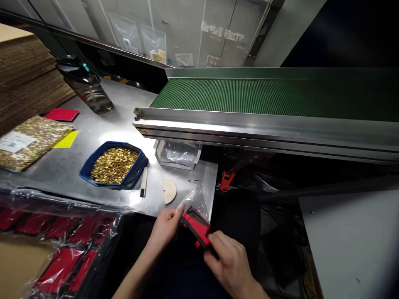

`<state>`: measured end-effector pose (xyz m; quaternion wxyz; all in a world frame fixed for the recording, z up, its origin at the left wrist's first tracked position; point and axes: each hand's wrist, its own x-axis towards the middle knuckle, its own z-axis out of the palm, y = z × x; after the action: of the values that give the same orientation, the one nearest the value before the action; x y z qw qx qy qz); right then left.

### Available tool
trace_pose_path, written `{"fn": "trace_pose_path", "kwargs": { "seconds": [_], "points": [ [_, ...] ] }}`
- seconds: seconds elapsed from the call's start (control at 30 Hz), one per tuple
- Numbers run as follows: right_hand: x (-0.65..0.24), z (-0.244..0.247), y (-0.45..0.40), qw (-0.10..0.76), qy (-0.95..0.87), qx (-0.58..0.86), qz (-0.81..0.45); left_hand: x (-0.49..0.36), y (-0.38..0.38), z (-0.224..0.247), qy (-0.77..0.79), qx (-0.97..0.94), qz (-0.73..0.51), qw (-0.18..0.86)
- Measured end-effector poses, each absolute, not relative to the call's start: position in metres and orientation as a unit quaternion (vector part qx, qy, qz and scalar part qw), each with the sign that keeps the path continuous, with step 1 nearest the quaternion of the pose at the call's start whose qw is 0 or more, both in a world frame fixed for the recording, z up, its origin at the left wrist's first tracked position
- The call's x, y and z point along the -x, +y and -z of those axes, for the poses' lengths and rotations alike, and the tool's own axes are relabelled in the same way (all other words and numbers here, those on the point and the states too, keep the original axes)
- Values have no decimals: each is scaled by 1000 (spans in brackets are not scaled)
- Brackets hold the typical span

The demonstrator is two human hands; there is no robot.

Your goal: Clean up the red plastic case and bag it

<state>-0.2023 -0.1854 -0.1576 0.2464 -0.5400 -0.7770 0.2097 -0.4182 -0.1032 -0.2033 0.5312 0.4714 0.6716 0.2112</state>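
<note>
My right hand (229, 257) grips the lower end of a red and black plastic part (197, 226), a flat block-like piece whose exact kind I cannot make out. My left hand (170, 224) is closed in a pinch at the edge of a clear plastic bag (195, 199), close to the part's upper left corner. The bag lies over the table corner just beyond the part; how far the part sits inside it is unclear. A pale half-round disc (169, 191) and small metal pieces (194, 181) rest beyond my hands.
A blue bin (85, 172) of brass-coloured pieces (114, 165) stands on the metal table beside a cutter knife (144, 182). Behind are a grey tray (177, 154) of clear bags and a green conveyor (230, 97). A plastic-lined box (118, 232) with red parts (59, 268) is at left.
</note>
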Motion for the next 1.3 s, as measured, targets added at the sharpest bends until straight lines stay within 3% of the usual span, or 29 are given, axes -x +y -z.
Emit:
{"fn": "trace_pose_path", "kwargs": {
  "seconds": [0.17,0.4,0.6,0.77,0.87,1.03,1.3],
  "points": [
    [208,178,-194,163,-823,530,-124,411,-104,189,662,-536,-200,484],
    [204,175,-189,113,-819,532,-182,401,-105,183,556,-623,-327,442],
    [204,156,-182,194,-682,634,-309,407,-103,190,592,-625,-315,400],
    [213,157,-184,231,-627,665,-333,402,-126,187,558,-669,-243,426],
    [219,164,-186,167,-693,645,-277,397,-141,188,590,-636,-239,437],
    [223,164,-182,64,-764,610,-201,405,-137,200,654,-612,-245,370],
    [231,144,-160,-42,-802,567,-181,410,-142,200,529,-706,-302,361]
  ]
}}
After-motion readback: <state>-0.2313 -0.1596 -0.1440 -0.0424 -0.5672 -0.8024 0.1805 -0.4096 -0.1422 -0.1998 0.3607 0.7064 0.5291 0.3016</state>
